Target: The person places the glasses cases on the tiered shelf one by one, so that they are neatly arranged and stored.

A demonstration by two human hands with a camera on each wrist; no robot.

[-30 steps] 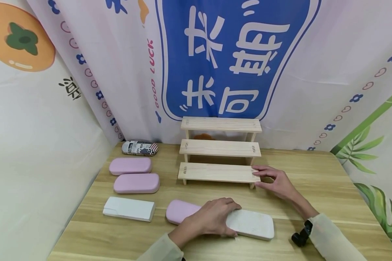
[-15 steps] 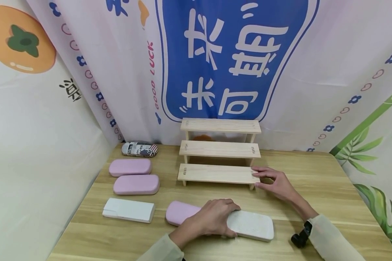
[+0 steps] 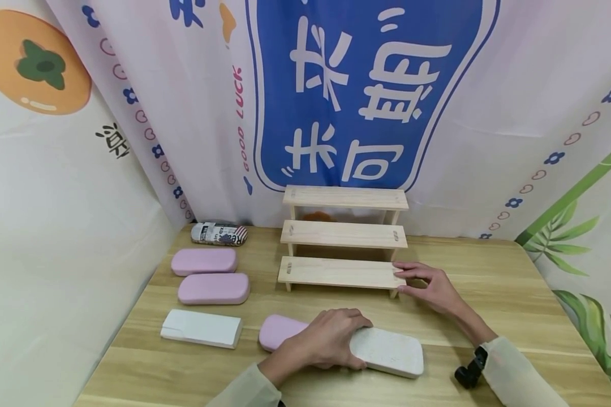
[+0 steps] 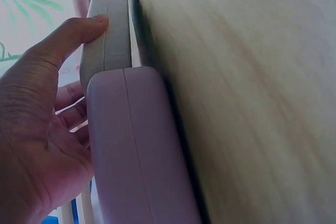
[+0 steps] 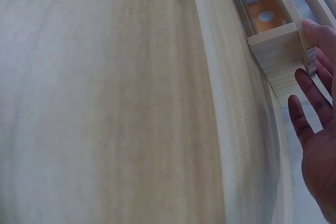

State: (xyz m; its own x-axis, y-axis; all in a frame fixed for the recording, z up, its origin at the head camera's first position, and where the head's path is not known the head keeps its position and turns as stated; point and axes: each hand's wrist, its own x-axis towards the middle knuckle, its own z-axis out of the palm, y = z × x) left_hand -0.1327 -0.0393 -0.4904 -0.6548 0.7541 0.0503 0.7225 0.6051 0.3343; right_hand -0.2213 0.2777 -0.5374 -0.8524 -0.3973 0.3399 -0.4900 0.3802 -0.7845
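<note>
My left hand (image 3: 331, 339) grips a white glasses case (image 3: 389, 353) on the table, its thumb on the near side and the other fingers over the far side. To its left lies a pink glasses case (image 3: 280, 332), partly hidden by that hand. In the left wrist view the thumb presses the white case's side (image 4: 118, 40), and the pink case (image 4: 131, 145) stands end to end with it. My right hand (image 3: 433, 288) pinches the right end of the lowest board of a three-tier wooden display stand (image 3: 336, 271); the right wrist view shows the thumb and fingers about the board's end (image 5: 311, 61).
At left on the wooden table (image 3: 489, 294) lie two more pink cases (image 3: 214, 289), a white flat box-like case (image 3: 201, 328) and a patterned case with printed lettering (image 3: 219, 233). A printed curtain (image 3: 463, 141) hangs behind the stand.
My left hand and the white glasses case have shifted slightly left, towards the pink case. My right hand keeps its hold on the stand's lowest board.
</note>
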